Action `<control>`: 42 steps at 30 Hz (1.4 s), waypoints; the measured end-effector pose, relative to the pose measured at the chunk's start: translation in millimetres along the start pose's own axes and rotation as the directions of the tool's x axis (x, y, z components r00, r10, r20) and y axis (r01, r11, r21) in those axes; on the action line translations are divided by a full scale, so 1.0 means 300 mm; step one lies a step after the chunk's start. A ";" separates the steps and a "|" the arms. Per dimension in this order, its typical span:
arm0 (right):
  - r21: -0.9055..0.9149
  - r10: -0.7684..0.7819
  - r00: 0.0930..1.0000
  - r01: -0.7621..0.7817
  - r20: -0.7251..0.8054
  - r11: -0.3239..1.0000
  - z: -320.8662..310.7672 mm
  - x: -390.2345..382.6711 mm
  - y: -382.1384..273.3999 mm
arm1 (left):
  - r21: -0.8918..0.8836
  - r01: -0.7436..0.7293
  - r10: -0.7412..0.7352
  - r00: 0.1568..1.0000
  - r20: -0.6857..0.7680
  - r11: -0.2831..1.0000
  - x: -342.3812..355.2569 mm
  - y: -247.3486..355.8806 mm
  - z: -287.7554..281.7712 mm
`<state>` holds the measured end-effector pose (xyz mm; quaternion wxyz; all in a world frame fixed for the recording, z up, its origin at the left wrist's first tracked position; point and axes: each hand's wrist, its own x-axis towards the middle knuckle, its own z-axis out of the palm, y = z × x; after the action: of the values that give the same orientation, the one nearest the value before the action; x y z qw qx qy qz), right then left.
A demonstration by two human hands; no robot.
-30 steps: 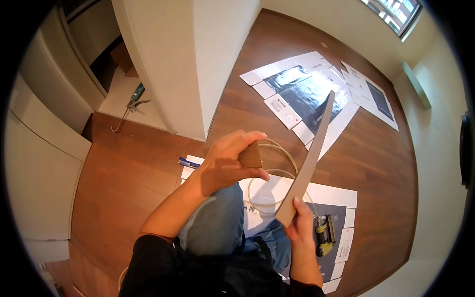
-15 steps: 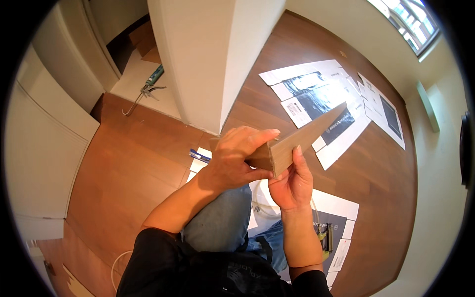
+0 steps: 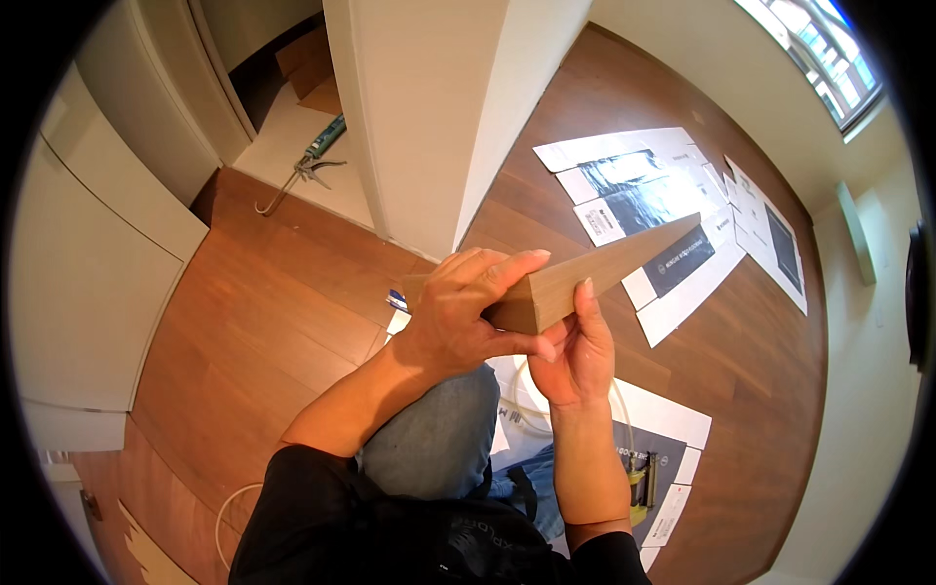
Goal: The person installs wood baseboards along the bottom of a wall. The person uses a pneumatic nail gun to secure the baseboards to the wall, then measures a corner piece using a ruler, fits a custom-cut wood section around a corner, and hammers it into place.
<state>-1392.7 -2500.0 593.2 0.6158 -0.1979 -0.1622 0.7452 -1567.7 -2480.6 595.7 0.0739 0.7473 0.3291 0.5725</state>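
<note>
My left hand (image 3: 463, 312) grips a short brown board (image 3: 512, 313). My right hand (image 3: 575, 359) holds a long wooden strip (image 3: 609, 260) against its end, the two forming a corner at my fingertips, with the strip pointing away to the upper right. Below my hands, a hose (image 3: 620, 395) lies on flattened cardboard (image 3: 682, 421) around my bent leg (image 3: 424, 429). A yellow nail gun (image 3: 641, 492) rests on that cardboard to the right of my right forearm.
A caulking gun (image 3: 320, 156) lies on the white threshold at upper left. More flattened cardboard (image 3: 653, 273) covers floor beyond the wooden strip. A white wall corner (image 3: 429, 117) rises ahead. A white door (image 3: 97, 273) stands at left, a window (image 3: 809, 49) at upper right.
My right hand has brought the long strip up and leftward against the short board's end in my left hand, turning it more diagonal. The view has shifted slightly.
</note>
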 end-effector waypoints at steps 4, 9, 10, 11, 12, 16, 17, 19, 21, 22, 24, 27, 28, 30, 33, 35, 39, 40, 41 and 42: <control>-0.022 -0.012 1.000 0.012 0.003 1.000 -0.020 0.006 0.013 | -0.021 0.015 -0.015 1.000 0.005 1.000 0.002 -0.004 -0.004; -0.017 -0.016 1.000 0.016 -0.010 1.000 -0.020 0.026 0.014 | -0.036 0.127 -0.124 0.990 0.061 0.991 -0.003 0.007 -0.006; -0.032 -0.023 1.000 0.023 -0.020 0.999 -0.014 0.032 0.015 | -0.052 0.131 -0.129 0.991 0.029 0.990 0.000 0.004 0.002; -0.024 -0.028 0.999 0.028 -0.024 0.999 -0.011 0.037 0.018 | -0.070 0.134 -0.135 0.991 -0.003 0.989 0.002 0.002 0.009; -0.016 -0.034 0.998 0.033 -0.048 0.999 -0.009 0.040 0.022 | -0.071 0.133 -0.133 0.991 0.007 0.989 0.000 0.003 0.015; -0.020 -0.033 0.999 0.032 -0.040 0.999 0.002 0.030 0.032 | -0.024 0.103 -0.104 0.994 -0.020 0.994 0.000 0.009 0.007; -0.015 -0.034 0.999 0.034 -0.040 0.999 0.003 0.028 0.029 | -0.008 0.103 -0.103 0.995 -0.008 0.995 -0.001 0.011 0.007; 0.005 -0.012 1.000 0.013 -0.022 1.000 0.007 0.017 0.015 | -0.055 0.099 -0.099 0.995 -0.007 0.994 -0.003 0.011 0.016; -0.006 -0.007 1.000 0.007 -0.005 1.000 0.003 0.014 0.002 | -0.107 0.096 -0.098 0.995 -0.008 0.990 -0.008 0.011 0.027; -0.015 0.003 1.000 -0.003 0.018 1.000 0.003 0.015 0.001 | -0.132 0.117 -0.119 0.993 -0.002 0.984 -0.008 0.008 0.027; -0.015 -0.020 1.000 0.020 0.012 1.000 0.003 0.015 0.015 | -0.156 0.137 -0.137 0.991 0.009 0.978 -0.007 0.008 0.023; -0.040 -0.043 0.999 0.044 0.029 0.998 0.006 0.005 0.009 | -0.102 0.104 -0.107 0.994 -0.027 0.989 -0.003 0.019 0.030; -0.047 -0.038 0.998 0.041 0.054 0.998 0.008 0.002 0.014 | -0.077 0.088 -0.091 0.995 -0.044 0.993 -0.003 0.019 0.025; -0.029 -0.044 0.998 0.045 0.035 0.999 0.003 -0.003 0.023 | -0.045 0.069 -0.072 0.995 -0.063 0.997 -0.005 0.018 0.020; -0.016 -0.053 0.999 0.053 0.001 0.998 0.002 -0.009 0.016 | -0.049 0.060 -0.064 0.994 -0.083 0.997 0.004 0.031 0.032; -0.017 -0.046 0.999 0.046 -0.018 0.999 -0.009 -0.014 0.018 | -0.089 0.087 -0.092 0.994 -0.059 0.992 0.002 0.040 0.027; -0.063 -0.070 0.997 0.068 -0.024 0.996 -0.023 -0.022 0.037 | -0.054 0.059 -0.062 0.997 -0.052 0.997 -0.002 0.036 0.011; -0.071 -0.097 0.995 0.094 -0.035 0.993 -0.022 -0.026 0.036 | -0.062 0.041 -0.043 0.999 -0.033 0.997 0.000 0.035 0.009; -0.077 -0.093 0.995 0.091 -0.023 0.993 -0.025 -0.030 0.033 | -0.071 0.022 -0.023 1.000 -0.014 0.997 0.004 0.034 0.007; -0.066 -0.090 0.996 0.089 -0.016 0.994 -0.033 -0.033 0.029 | -0.066 0.017 -0.019 0.999 -0.025 0.998 0.009 0.035 0.008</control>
<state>-1393.7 -2511.2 581.3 0.6433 -0.2177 -0.1894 0.7091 -1560.7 -2486.4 602.3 0.0993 0.7340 0.3179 0.5919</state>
